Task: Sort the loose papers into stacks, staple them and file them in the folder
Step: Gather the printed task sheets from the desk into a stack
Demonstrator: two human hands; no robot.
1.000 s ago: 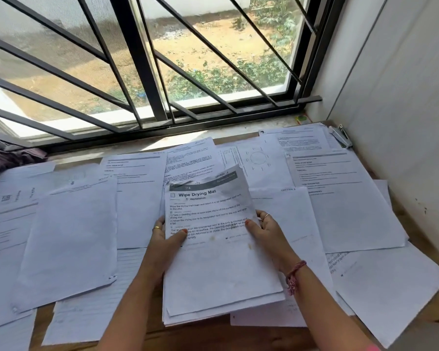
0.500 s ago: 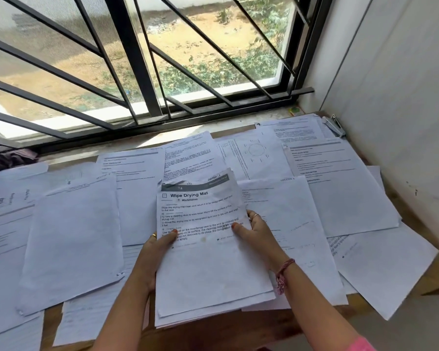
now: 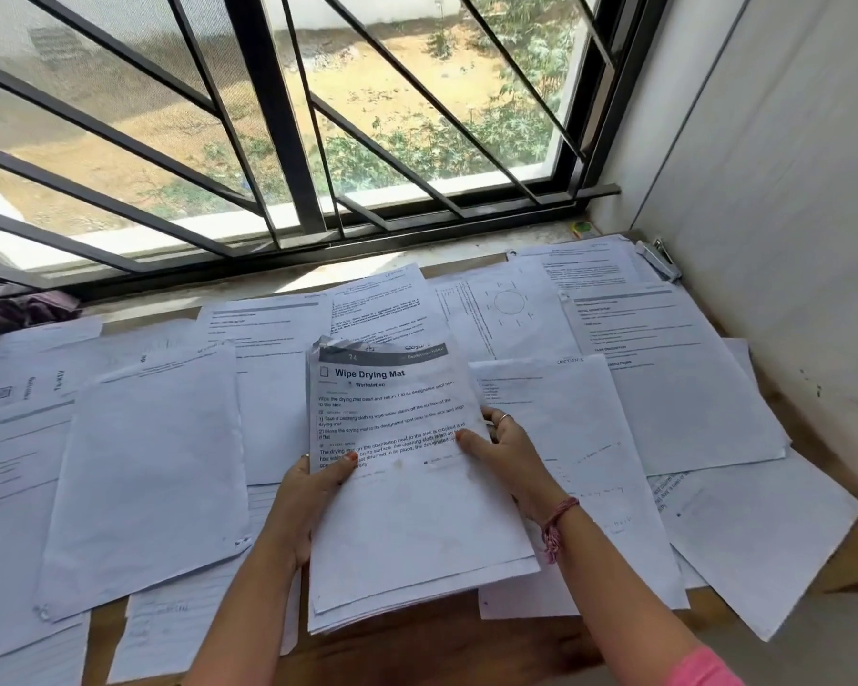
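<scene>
Below the barred window (image 3: 293, 141), left hand (image 3: 313, 492) and right hand (image 3: 508, 455) each grip a side of the "Wipe Drying Mat" paper stack (image 3: 412, 512), thumbs on top, above scattered sheets (image 3: 144, 477).

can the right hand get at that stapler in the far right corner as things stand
Probably not right away: the right hand grips the paper stack along with the left hand. The way to the stapler looks free over flat sheets, once that grip lets go.

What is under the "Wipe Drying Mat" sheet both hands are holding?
More sheets: edges of several stick out below the Wipe Drying Mat sheet, gripped by left hand and right hand. Their print is covered, so contents and count stay unknown.
</scene>
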